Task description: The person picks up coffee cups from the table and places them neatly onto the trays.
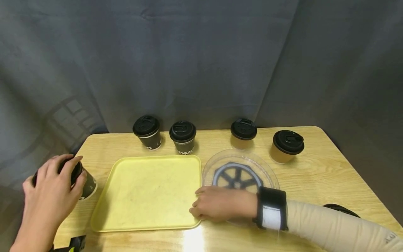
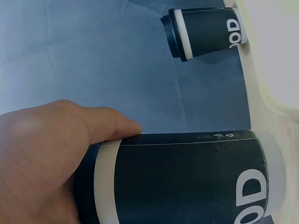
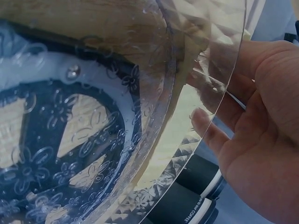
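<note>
Black and lidded, a cup point(image 1: 89, 186) is showing at the left side of the table point(image 1: 318, 182), beside a yellow tray point(image 1: 148, 192), and the left grip point(image 1: 51, 183) is curling its fingers and thumb round the lid from above. Over the near left part of a clear dish point(image 1: 266, 166), the right grip point(image 1: 217, 203) is bending its fingers partway at the tray's right edge, though I cannot tell whether it is holding either one. Two dark cups point(image 1: 185, 146) are standing behind the tray, two brown cups point(image 1: 279, 155) are standing near the dish, and a spoked shape point(image 1: 237, 183) is showing through it
</note>
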### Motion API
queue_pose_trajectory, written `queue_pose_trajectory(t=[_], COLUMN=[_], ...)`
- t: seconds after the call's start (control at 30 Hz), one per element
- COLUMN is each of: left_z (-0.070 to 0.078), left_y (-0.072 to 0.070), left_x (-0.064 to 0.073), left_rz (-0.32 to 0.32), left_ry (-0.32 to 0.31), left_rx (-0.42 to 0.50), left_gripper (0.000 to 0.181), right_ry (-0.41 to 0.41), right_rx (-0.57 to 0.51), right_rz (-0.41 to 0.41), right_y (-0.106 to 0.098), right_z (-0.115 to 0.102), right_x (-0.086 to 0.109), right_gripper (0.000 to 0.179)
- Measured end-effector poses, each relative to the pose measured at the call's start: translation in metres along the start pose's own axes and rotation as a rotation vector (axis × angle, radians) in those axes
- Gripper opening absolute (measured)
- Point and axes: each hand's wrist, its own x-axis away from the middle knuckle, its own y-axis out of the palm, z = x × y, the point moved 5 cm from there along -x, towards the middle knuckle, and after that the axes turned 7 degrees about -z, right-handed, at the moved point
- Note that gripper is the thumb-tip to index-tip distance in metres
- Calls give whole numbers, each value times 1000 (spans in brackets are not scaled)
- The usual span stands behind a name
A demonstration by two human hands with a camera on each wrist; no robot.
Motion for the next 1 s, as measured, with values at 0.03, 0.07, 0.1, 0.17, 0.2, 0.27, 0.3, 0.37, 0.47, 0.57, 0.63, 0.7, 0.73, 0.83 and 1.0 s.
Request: queue_pose_trajectory(t=[0.03,0.07,0.1,0.17,0.2,0.27,0.3,0.37,0.47,0.57,0.63,0.7,0.73,0.83,1.0], left_z=[1,1,2,3,4,5,5,7,10,13,16,17,18,20,24], left_y=[-1,-1,-2,-3,-4,-6,-6,-8,-11,-14,-16,-17,-18,-21,-26], left_x=[-1,-1,-2,-3,-4,-4,-5,-6,-7,-9,-11,-13,-14,-18,-21], left_rz=[3,8,13,16,20,24,25,29,38,36,33,20,16,11,8], left_ry=[-3,-4,-6,-7,-5,-2,-1,3,10,15,18,19,20,20,20], left_rx=[0,0,1,0,1,4,5,5,9,14,22,27,29,34,46], left_gripper=[36,36,36,36,36,36,36,36,35,36,36,37,37,38,39], right_ry=[-3,-4,-5,-4,-3,0,2,6,13,15,16,16,16,19,20], right_rx=[2,4,5,3,1,1,4,6,6,-2,-7,-8,-7,-20,-24], right_rz=[3,4,4,2,0,-5,-7,-12,-19,-23,-22,-20,-19,-18,-16], right_y=[0,0,0,0,0,1,1,2,2,2,2,2,2,3,3], right_z=[0,0,0,0,0,0,1,1,1,1,1,1,1,1,1], right_x=[0,0,0,-1,-1,-1,-1,-1,0,0,0,0,0,0,0], right_gripper=[30,30,30,31,31,31,31,31,31,33,33,33,33,32,32])
